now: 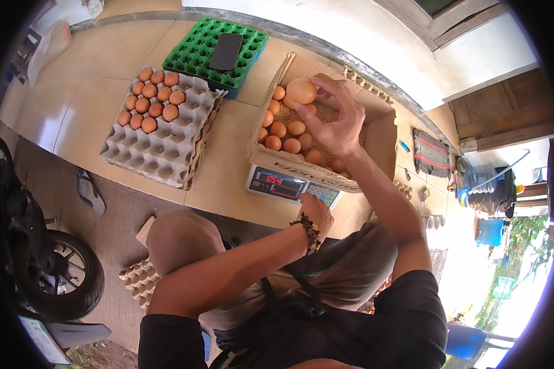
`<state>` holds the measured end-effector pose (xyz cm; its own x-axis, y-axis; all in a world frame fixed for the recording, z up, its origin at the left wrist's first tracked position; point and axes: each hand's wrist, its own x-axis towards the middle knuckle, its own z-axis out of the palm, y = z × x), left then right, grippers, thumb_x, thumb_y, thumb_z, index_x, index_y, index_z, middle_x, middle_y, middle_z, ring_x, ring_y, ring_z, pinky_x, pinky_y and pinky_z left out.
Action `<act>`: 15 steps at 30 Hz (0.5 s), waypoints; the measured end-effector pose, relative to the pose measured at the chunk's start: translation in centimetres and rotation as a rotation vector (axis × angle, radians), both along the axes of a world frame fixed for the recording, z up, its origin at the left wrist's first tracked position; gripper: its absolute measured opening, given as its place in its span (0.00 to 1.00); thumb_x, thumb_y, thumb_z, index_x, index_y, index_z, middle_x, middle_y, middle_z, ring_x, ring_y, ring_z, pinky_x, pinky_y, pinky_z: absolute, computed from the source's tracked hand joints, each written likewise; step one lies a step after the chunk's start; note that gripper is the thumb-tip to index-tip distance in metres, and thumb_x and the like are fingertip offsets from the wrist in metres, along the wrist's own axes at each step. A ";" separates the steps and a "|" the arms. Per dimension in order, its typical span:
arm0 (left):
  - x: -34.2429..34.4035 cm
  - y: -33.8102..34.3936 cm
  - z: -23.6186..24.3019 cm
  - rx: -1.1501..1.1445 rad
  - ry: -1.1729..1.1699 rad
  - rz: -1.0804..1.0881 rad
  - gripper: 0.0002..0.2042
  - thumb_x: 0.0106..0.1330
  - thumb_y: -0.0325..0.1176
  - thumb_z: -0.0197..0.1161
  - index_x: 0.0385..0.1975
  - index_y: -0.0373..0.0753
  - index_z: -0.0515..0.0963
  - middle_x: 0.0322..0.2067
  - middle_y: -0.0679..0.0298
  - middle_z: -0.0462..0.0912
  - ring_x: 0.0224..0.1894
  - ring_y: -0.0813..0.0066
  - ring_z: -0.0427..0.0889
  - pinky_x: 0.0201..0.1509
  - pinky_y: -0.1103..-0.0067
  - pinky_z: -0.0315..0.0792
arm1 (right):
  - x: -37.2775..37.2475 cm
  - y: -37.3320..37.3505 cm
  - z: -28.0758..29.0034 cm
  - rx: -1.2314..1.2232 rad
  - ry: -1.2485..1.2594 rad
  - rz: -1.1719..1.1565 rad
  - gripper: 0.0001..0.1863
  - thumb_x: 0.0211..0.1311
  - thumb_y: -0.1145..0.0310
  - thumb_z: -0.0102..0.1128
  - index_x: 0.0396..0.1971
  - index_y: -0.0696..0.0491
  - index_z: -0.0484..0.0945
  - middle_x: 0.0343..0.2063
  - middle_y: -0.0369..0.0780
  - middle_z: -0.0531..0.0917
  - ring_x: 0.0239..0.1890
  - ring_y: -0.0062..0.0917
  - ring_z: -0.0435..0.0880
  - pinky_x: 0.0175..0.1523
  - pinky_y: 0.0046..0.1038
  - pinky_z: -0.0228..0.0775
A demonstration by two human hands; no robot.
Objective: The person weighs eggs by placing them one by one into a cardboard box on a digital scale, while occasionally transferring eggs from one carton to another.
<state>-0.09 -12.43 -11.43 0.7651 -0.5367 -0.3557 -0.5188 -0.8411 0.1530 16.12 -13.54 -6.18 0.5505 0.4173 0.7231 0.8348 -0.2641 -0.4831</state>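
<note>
Between the fingers and thumb of my right hand [340, 117] is a brown egg [301, 91], held up over a cardboard box [383, 132]. Loose brown eggs [278, 129] lie inside on a layer of grainy bedding. My right hand hides some of the box's contents. The box rests on a digital scale [279, 183] with a lit red display. At the scale's button panel, my left hand [316, 212] has its fingers curled and a fingertip at the keys. It wears a dark beaded bracelet [312, 234] and appears to hold nothing.
Left of the box, stacked grey egg trays [154, 147] hold several brown eggs at the far end. Behind them a dark phone [226, 51] lies on green plastic trays [188, 46]. A mat [433, 152] lies at right. A motorcycle wheel [58, 273] stands lower left.
</note>
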 end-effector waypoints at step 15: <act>-0.3 0.4 -0.5 0.025 0.072 0.000 0.11 0.66 0.33 0.57 0.45 0.45 0.83 0.41 0.67 0.82 0.47 0.68 0.79 0.45 0.65 0.66 | 2.1 -0.2 1.2 0.350 1.573 0.531 0.23 0.64 0.63 0.42 0.54 0.61 0.68 0.38 0.44 0.77 0.37 0.28 0.77 0.40 0.23 0.73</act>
